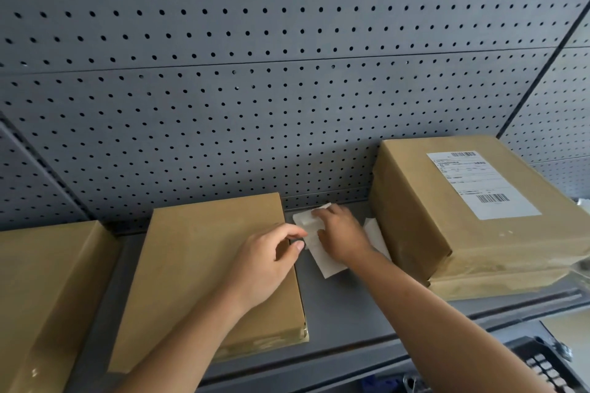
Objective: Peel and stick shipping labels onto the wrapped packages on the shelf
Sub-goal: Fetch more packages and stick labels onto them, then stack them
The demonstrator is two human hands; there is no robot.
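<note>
Pkgs, brown-paper wrapped: 4 in view, all on the grey metal shelf (344, 316).
- Left pkg (48, 290): cut off by frame edge, top bare.
- Middle pkg (204, 265): flat, top bare, clear tape at near-right corner.
- Right stack, 2 pcs: top pkg (447, 210) sits on a thinner bottom pkg (498, 284). Top pkg carries 1 stuck label (482, 183), white w/ barcodes, text too small to read.

Loose label sheets: white sheet (319, 252) lying on the shelf in the gap btwn middle pkg and right stack; a 2nd white piece (375, 234) shows just right of the right hand, partly hidden. Whether more lie under the hand, can't tell.

Hands: 2, bare.
- Left hand (268, 262): over the right edge of middle pkg, thumb and forefinger nearly closed at the sheet's left edge; actual pinch on the paper can't be made out.
- Right hand (340, 236): palm down on the sheet, fingers (322, 214) curled, pressing its upper part.

Room: grey pegboard panel (255, 73) behind the shelf, seams visible. Dark basket-like item (549, 367) at lower right, below the shelf.
</note>
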